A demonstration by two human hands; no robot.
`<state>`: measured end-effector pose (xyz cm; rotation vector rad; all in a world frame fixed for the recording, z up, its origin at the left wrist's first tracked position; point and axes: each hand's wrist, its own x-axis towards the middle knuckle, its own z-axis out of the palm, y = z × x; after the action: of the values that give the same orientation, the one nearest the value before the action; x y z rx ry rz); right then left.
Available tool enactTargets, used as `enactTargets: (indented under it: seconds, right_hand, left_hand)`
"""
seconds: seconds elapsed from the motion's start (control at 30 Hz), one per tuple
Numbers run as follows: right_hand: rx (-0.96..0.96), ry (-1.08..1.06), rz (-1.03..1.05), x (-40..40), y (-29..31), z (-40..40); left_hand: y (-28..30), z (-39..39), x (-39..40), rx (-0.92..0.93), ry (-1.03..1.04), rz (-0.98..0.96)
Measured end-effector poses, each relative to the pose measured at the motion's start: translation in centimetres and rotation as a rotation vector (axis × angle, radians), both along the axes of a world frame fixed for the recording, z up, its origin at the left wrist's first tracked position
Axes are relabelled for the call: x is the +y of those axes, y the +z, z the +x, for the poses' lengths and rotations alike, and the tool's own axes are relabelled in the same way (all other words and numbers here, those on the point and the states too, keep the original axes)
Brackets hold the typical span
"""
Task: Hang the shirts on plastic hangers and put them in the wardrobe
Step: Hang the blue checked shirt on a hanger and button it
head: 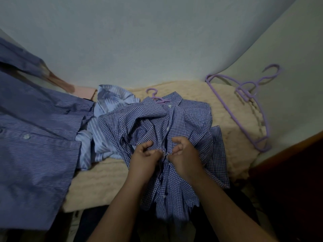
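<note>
Two hands are engaged on the checked shirt [183, 130] at the near edge of the bed [97, 182], where its hem spills over toward the person. The left hand [146, 157] and the right hand [183, 154] sit close together at the front placket, fingers curled, each pinching one side of the opening; the grip of both is therefore closed on cloth, not held wide. A button appears to be being fastened about halfway down the front, though the button itself is hidden by the fingers.

To do this step well, the two edges should be kept level and taut between the pinches, so that the hole is lined up with its button and not the one above or below. The shirt should be left lying flat, since the purple hanger [158, 98] is already inside it, only its hook showing at the collar; a pull from below could drag a shoulder off the hanger.

Beyond the hands, toward the left edge of the bed, a pale striped shirt [104, 119] lies crumpled, partly under the checked one, and a dark striped shirt [35, 137] is spread further left. At the far right corner, spare purple hangers [244, 102] rest against the wall [157, 41]. No wardrobe is in view.
</note>
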<state>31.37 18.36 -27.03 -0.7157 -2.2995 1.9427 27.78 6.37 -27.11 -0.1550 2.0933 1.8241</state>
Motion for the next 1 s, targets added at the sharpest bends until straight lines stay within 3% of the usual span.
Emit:
enactTargets:
  seconds: [0.17, 0.33, 0.7, 1.0]
  right_hand:
    - [0.058, -0.047, -0.089, 0.1, 0.7, 0.1]
    - [0.083, -0.105, -0.008, 0.2, 1.0, -0.2]
    - [0.053, -0.034, -0.139, 0.8, 2.7, -0.2]
    - [0.056, -0.024, -0.131, 0.7, 2.4, -0.4]
  left_hand:
    - [0.4, 0.4, -0.2, 0.007, 0.019, 0.077]
    - [1.1, 0.3, 0.0, 0.060, 0.046, 0.148]
    - [1.7, 0.4, 0.6, 0.138, 0.062, 0.057]
    - [1.1, 0.1, 0.7, 0.003, 0.092, 0.141]
